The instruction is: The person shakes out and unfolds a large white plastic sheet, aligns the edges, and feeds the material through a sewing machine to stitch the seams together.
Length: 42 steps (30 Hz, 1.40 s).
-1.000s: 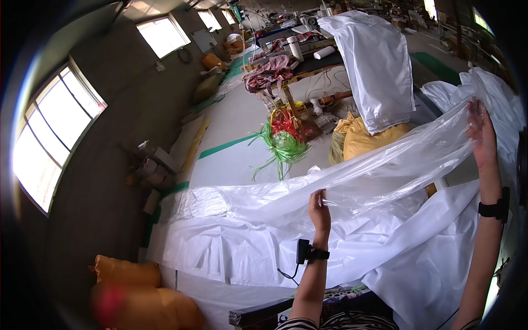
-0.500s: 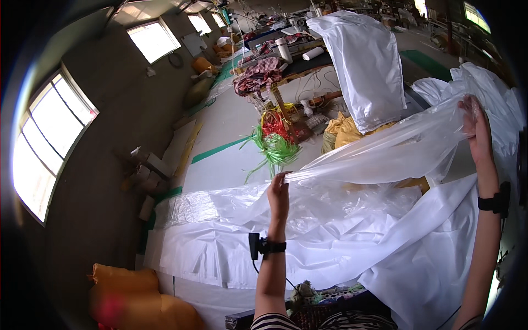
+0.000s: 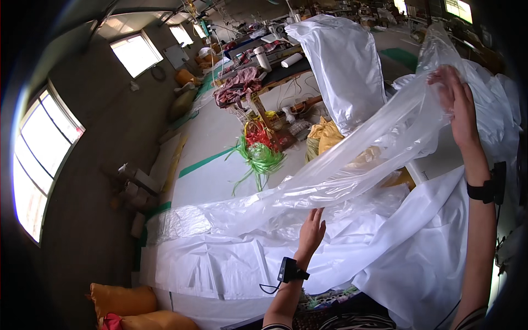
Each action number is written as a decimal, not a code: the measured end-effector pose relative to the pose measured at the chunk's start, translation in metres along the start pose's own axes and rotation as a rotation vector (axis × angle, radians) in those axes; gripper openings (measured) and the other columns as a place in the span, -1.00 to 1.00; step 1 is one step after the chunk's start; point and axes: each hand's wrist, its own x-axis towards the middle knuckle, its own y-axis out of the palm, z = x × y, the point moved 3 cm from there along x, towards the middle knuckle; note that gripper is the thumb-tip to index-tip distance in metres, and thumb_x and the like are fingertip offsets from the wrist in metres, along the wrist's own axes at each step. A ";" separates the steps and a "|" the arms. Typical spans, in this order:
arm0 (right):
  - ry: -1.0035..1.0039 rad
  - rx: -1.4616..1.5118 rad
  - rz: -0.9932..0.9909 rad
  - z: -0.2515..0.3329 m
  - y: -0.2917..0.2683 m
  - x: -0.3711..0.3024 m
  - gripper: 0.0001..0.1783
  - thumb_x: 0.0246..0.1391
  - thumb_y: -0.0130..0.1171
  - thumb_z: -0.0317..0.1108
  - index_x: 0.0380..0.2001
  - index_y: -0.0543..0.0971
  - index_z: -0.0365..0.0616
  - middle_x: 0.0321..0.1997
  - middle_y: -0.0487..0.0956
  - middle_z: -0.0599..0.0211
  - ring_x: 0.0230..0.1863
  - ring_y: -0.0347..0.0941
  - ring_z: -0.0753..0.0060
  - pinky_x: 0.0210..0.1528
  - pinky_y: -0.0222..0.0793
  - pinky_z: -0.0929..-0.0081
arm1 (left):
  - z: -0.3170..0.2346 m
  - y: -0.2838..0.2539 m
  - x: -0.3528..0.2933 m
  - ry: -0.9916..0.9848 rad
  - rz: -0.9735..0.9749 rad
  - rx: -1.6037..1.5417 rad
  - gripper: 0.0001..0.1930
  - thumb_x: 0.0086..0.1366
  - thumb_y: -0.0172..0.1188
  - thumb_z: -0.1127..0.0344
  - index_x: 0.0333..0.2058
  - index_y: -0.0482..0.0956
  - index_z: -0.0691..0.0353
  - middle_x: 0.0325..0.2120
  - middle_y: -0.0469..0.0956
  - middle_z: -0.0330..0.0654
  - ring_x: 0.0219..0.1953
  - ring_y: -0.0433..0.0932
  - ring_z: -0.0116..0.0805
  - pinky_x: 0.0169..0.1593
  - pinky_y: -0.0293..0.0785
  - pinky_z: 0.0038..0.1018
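Note:
A long sheet of clear plastic film [image 3: 352,159] stretches up from the left of the table towards my raised right hand [image 3: 455,102]. The fingers of that hand are apart and slightly blurred, with film lying against them; a loose end of it billows above the hand. My left hand [image 3: 312,231] is open, its fingers straight and pointing up at the film's lower edge. Whether the fingertips touch the film, I cannot tell. White cloth [image 3: 220,264] lies under the film and spreads across the near side of the table.
A tall white fabric piece [image 3: 346,66] hangs at the back. Beside it are yellow sacks [image 3: 327,135] and a bundle of green strips [image 3: 264,159]. White cloth heaps up [image 3: 495,110] at far right. Orange sacks [image 3: 124,302] lie at the lower left.
My left hand has let go of the gathered film and moved down and right, its fingers opening. The film's left end has dropped onto the table, while my right hand is a little higher.

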 end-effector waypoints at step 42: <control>-0.474 -0.041 0.271 0.100 0.028 0.045 -0.64 0.49 -0.18 -0.12 0.00 0.56 -0.04 0.03 0.63 0.19 0.03 0.54 0.32 0.21 0.41 0.46 | -0.065 0.019 -0.011 -0.153 0.111 -0.284 -0.61 0.30 0.19 0.46 0.11 0.49 0.21 0.22 0.42 0.01 0.19 0.44 0.12 0.20 0.43 -0.20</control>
